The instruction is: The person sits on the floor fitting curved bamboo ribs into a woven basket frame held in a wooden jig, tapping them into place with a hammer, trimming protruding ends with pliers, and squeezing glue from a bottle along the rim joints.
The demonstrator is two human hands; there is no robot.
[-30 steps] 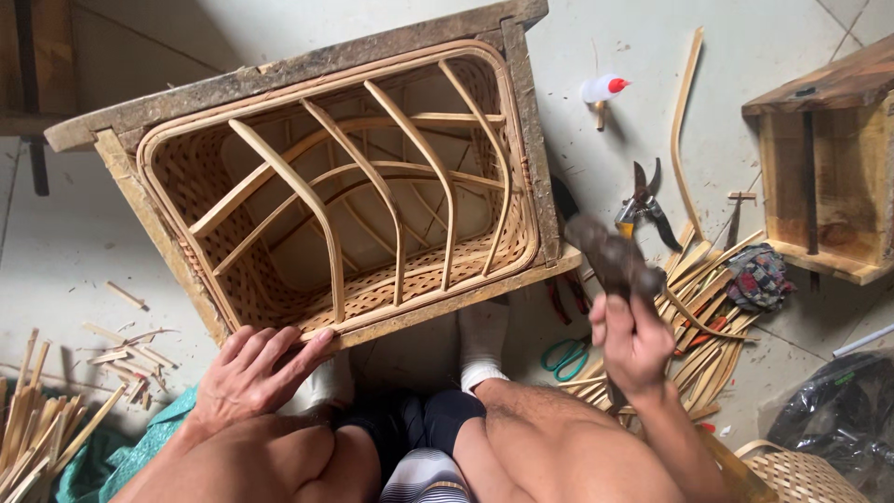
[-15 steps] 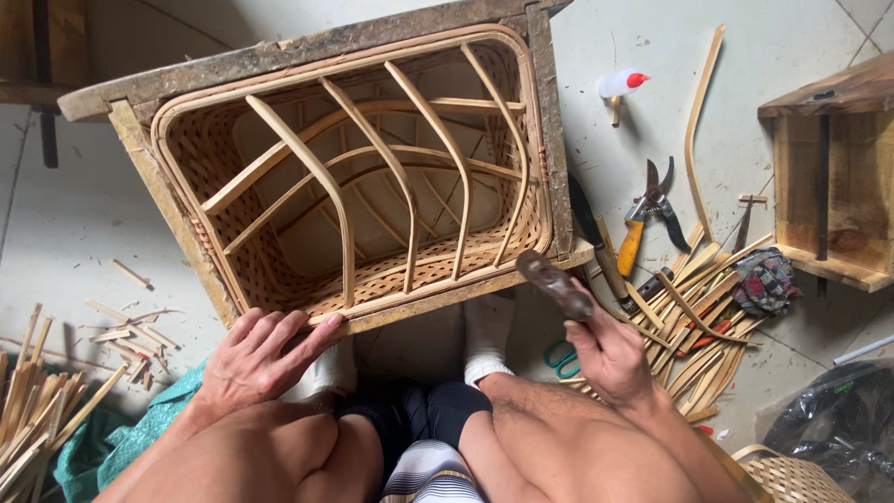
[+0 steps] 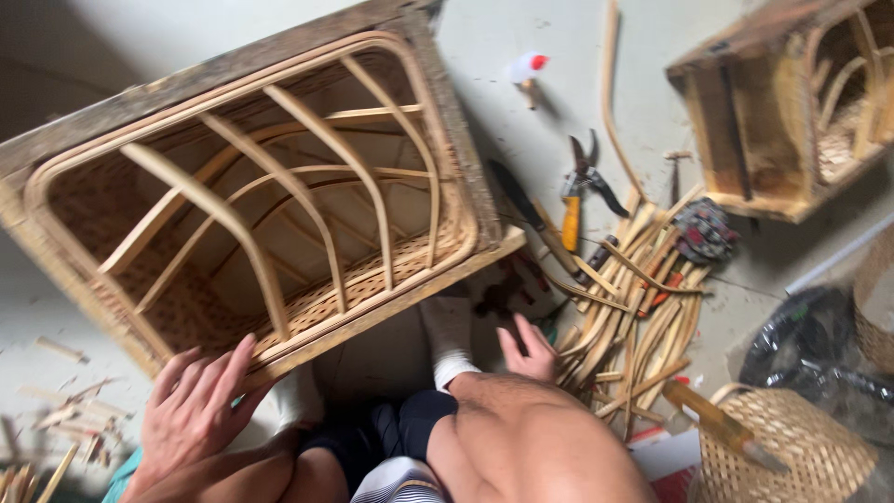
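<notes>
Rattan frame (image 3: 279,205) edge under left hand (image 3: 191,410).

Rattan frame (image 3: 270,214) sits inside the wooden mould box (image 3: 447,121), centre-left, tilted on the floor; left hand (image 3: 191,410) rests on its near lower edge, right hand (image 3: 526,349) lies just right of its near corner, above the knee. Right of the box: pruning shears (image 3: 577,191), then a loose pile of cane strips (image 3: 643,298) fanning toward the near side. Second wooden box (image 3: 792,112) far right; woven basket (image 3: 792,456) in the near right corner.
</notes>
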